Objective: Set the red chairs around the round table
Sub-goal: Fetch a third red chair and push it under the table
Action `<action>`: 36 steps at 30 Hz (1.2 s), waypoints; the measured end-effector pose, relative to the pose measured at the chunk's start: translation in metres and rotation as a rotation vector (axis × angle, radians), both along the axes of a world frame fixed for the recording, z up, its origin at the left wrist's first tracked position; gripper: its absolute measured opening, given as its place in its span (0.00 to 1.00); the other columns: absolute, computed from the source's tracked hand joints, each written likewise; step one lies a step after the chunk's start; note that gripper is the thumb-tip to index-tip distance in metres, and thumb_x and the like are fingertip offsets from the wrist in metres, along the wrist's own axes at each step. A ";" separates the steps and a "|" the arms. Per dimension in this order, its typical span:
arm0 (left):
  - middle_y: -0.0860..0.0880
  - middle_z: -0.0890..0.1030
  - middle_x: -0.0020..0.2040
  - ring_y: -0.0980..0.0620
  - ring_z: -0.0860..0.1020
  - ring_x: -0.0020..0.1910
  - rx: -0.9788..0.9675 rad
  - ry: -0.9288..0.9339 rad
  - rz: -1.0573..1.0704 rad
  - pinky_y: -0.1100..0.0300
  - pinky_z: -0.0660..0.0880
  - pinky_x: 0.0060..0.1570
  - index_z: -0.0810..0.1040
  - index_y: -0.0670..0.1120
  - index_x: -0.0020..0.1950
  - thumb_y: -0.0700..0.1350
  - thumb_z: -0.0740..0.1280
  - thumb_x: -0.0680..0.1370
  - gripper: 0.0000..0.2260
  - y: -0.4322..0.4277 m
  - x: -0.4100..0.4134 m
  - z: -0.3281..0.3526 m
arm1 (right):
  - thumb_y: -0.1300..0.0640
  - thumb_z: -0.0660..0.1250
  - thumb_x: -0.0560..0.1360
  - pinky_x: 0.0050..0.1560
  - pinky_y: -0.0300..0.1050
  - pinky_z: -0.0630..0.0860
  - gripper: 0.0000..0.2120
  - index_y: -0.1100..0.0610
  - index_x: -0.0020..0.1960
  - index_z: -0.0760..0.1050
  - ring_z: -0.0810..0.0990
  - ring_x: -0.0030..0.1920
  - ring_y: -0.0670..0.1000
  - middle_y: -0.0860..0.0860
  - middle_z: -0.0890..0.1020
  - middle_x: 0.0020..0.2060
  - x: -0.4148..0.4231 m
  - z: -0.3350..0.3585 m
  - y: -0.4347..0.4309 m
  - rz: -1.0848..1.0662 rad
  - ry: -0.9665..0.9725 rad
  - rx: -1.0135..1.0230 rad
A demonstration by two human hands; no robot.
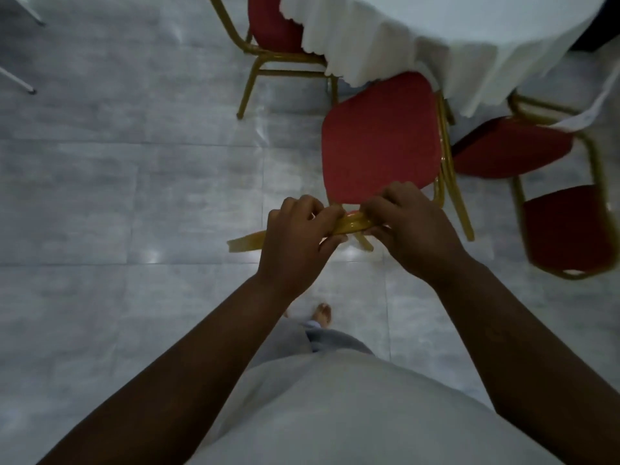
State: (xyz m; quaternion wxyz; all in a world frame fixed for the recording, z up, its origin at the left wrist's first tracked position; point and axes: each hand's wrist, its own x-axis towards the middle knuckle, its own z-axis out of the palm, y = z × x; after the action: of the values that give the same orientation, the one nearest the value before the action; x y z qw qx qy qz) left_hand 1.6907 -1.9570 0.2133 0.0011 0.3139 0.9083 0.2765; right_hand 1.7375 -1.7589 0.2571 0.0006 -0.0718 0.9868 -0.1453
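The red chair (380,139) stood on the tiled floor (134,162) with its back towards the person. The front of its seat was just at the hanging white cloth of the round worktop (453,38). Both hands were clamped on the gold top rail (352,224) of the backrest. The left hand (295,236) and right hand (416,229) sat close together, with their fingers curled over the tube.

The frame looked like painted metal tubing, so it was probably stiff enough to be steered from the rail without flexing. The padded seat would add little weight, and the chair seemed manageable for one person. The glossy paint might be slick under the palms. With the hands so near each other, the chair could easily swing about the grip, and a wider hold towards the rail's corners would likely control it better. Its legs could also scrape the tiles or snag the cloth hem.

A second red chair (271,25) stood to the left, its seat partly under the cloth. A third (513,146) stood at an angle to the right, close beside the held chair's frame. One bare foot (322,313) showed below the arms.
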 end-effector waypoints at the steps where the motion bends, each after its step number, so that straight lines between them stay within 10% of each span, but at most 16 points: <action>1: 0.48 0.77 0.51 0.48 0.73 0.49 0.001 -0.005 -0.007 0.53 0.69 0.46 0.76 0.52 0.61 0.55 0.69 0.75 0.16 0.001 0.002 -0.001 | 0.52 0.68 0.72 0.37 0.51 0.73 0.13 0.55 0.54 0.77 0.73 0.45 0.55 0.54 0.76 0.45 0.005 0.003 0.009 -0.016 0.009 -0.002; 30: 0.50 0.74 0.49 0.52 0.70 0.48 0.055 -0.010 0.107 0.56 0.71 0.43 0.76 0.46 0.55 0.54 0.72 0.73 0.16 0.252 0.100 0.007 | 0.59 0.70 0.74 0.44 0.48 0.71 0.19 0.53 0.65 0.77 0.73 0.52 0.59 0.58 0.78 0.52 0.159 0.030 0.370 -0.151 0.221 0.032; 33: 0.48 0.73 0.50 0.52 0.68 0.48 0.015 0.009 0.040 0.57 0.69 0.43 0.76 0.45 0.55 0.49 0.73 0.74 0.14 0.273 0.105 0.008 | 0.43 0.60 0.79 0.47 0.44 0.69 0.16 0.49 0.60 0.77 0.70 0.53 0.50 0.52 0.76 0.53 0.168 0.016 0.398 -0.178 0.187 0.039; 36: 0.46 0.74 0.50 0.51 0.68 0.48 -0.010 0.027 0.020 0.56 0.69 0.42 0.76 0.45 0.56 0.47 0.73 0.74 0.14 0.296 0.112 0.015 | 0.25 0.44 0.73 0.48 0.27 0.63 0.34 0.46 0.58 0.76 0.68 0.52 0.42 0.47 0.74 0.55 0.171 -0.003 0.423 -0.227 0.237 0.075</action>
State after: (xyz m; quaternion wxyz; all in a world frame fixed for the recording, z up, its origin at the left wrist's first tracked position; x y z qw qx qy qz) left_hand 1.8024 -1.6605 0.2283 -0.0125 0.3084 0.9128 0.2675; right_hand 1.9089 -1.3362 0.2540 -0.1293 0.0238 0.9864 -0.0982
